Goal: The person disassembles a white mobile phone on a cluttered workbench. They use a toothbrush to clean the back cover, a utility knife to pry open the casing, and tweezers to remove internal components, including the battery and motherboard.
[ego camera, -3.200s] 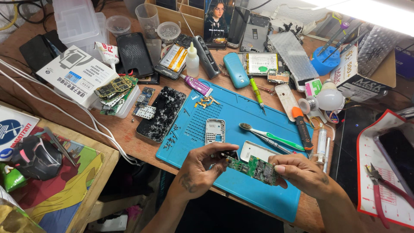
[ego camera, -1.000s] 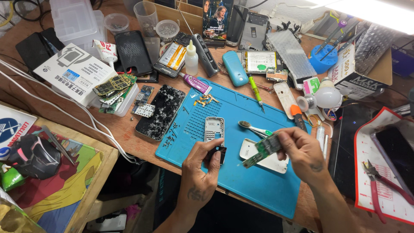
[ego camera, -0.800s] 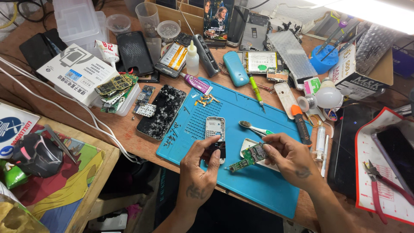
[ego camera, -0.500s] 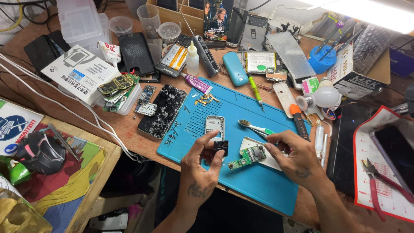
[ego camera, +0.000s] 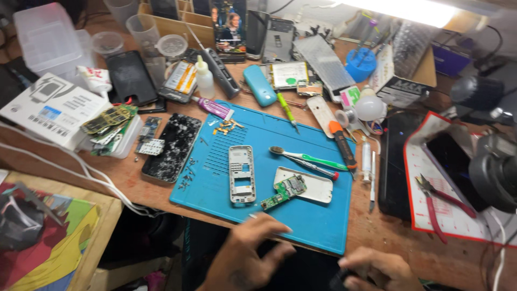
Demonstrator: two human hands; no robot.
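A green circuit board (ego camera: 283,193) lies partly on a white phone cover (ego camera: 312,187) on the blue work mat (ego camera: 258,134). A grey phone frame (ego camera: 240,173) lies flat just left of it. My left hand (ego camera: 245,256) hovers at the mat's front edge, blurred, fingers apart and holding nothing. My right hand (ego camera: 374,269) sits low at the table's front edge, off the mat, fingers curled. Something small and dark shows at its fingertips; I cannot tell whether it is held.
A green-and-white toothbrush (ego camera: 308,157), a thin screwdriver (ego camera: 319,168) and an orange-handled screwdriver (ego camera: 342,144) lie on the mat's right side. A cracked phone screen (ego camera: 173,146) lies left of the mat. Red pliers (ego camera: 437,209) rest on a mat at right. Boxes, phones and bottles crowd the back.
The circuit board left my right hand and now rests on the white cover. Both hands pulled back toward me, off the mat's middle.
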